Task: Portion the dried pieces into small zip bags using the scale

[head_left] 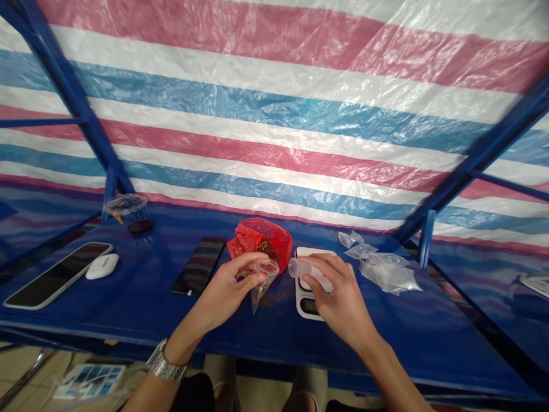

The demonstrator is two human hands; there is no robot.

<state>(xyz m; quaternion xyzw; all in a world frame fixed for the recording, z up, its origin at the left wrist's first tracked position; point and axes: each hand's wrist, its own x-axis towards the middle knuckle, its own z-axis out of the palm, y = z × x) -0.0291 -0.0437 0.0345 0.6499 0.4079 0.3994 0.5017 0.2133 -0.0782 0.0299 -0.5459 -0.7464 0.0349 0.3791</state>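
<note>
My left hand (234,286) pinches the open mouth of a small clear plastic bag (259,290), which hangs point down with some brown bits inside. My right hand (338,292) grips a small translucent plastic cup (295,267), tipped sideways with its mouth toward the bag; I cannot see anything in it. Under the right hand lies a white digital scale (305,306), partly covered by the fingers. Just behind the small bag, a red plastic bag (244,237) stands open with brown granules (266,248) in it. Brown crumbs (274,297) lie scattered on the blue table near the scale.
Several empty clear bags (384,272) lie right of the scale. Left are a dark phone (199,266), a white case (102,266), a larger phone (58,277) and a clear cup with dark liquid (139,220). Blue frame bars (463,171) and striped sheeting (274,143) close the back.
</note>
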